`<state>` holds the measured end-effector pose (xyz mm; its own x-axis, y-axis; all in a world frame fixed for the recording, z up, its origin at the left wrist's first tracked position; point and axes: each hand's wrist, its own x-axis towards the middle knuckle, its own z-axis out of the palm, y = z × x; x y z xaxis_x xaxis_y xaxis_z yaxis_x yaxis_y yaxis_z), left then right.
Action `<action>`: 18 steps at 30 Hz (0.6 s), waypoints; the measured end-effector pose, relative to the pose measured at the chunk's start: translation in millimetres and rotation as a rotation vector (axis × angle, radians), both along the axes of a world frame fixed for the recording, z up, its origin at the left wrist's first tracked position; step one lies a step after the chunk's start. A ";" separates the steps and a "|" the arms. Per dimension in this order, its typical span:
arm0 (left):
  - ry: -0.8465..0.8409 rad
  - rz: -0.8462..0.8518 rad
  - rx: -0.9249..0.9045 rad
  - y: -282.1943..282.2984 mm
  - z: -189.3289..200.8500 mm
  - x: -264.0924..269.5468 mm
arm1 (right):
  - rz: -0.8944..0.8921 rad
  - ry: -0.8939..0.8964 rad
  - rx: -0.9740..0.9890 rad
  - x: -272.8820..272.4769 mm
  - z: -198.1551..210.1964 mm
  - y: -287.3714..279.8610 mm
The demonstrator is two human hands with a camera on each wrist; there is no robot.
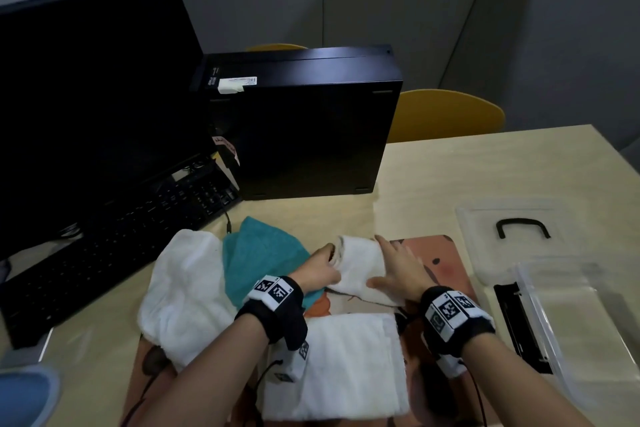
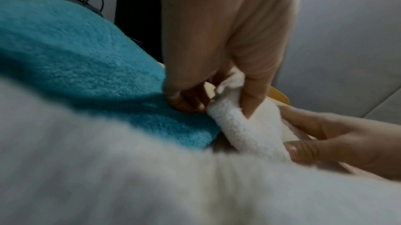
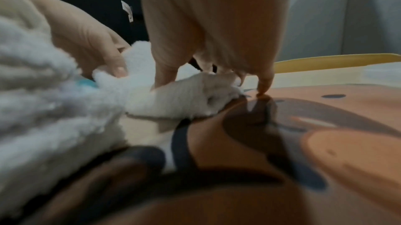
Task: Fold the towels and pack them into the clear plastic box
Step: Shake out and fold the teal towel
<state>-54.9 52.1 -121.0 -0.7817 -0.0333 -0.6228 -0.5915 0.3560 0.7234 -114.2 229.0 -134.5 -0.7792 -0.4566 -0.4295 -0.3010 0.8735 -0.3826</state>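
Small white towel (image 1: pixel 360 265) lay on patterned mat (image 1: pixel 446 267), beside teal towel (image 1: pixel 258 255) | left hand (image 1: pixel 317 269) pinched its end, anchoring the fold | right hand (image 1: pixel 398 272) pressed flat, fingers straight | clear plastic box (image 1: pixel 568 322) waited open, well right.

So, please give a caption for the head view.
Both hands fold a small white towel beside the teal towel.
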 end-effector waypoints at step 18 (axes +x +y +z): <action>-0.090 -0.039 -0.639 -94.0 12.1 71.7 | 0.411 -0.067 0.203 25.8 4.2 -10.3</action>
